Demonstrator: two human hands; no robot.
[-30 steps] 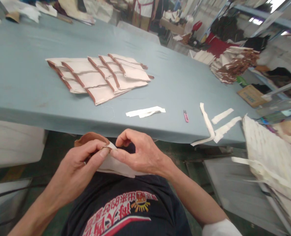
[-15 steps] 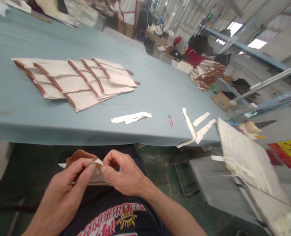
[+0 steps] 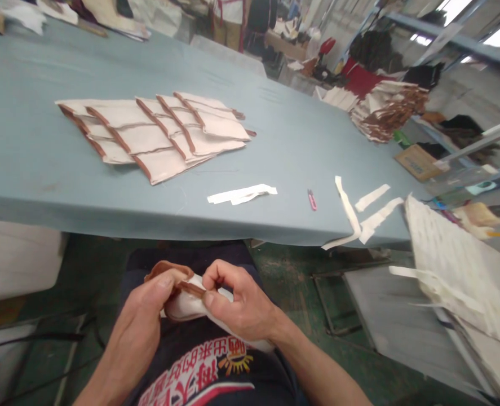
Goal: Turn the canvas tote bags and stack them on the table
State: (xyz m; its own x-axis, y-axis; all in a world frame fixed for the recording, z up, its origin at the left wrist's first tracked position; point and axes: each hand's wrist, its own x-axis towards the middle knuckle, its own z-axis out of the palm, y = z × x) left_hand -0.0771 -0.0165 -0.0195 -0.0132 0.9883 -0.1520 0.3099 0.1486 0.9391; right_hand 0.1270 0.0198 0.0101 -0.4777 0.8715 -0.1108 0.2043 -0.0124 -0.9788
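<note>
Over my lap, below the table edge, I hold a cream fabric piece with brown trim (image 3: 182, 301). My left hand (image 3: 148, 316) pinches its brown edge with thumb and fingers. My right hand (image 3: 237, 304) grips the same piece from the right, fingers curled over the trim. Both hands are closed on it, close together. On the blue-grey table (image 3: 42, 158) above lies a fanned row of several like pieces (image 3: 156, 132), cream with brown edges.
White strips (image 3: 241, 194) lie near the table's front edge, with more strips (image 3: 359, 214) at its right corner. A small pink tool (image 3: 312, 199) lies between them. A stack of cream panels (image 3: 456, 265) sits to my right. More fabric piles (image 3: 385, 110) stand at the back right.
The fabric piece has been turned and bunched between my hands, and its brown trim now shows between the thumbs. The camera view shifted slightly.
</note>
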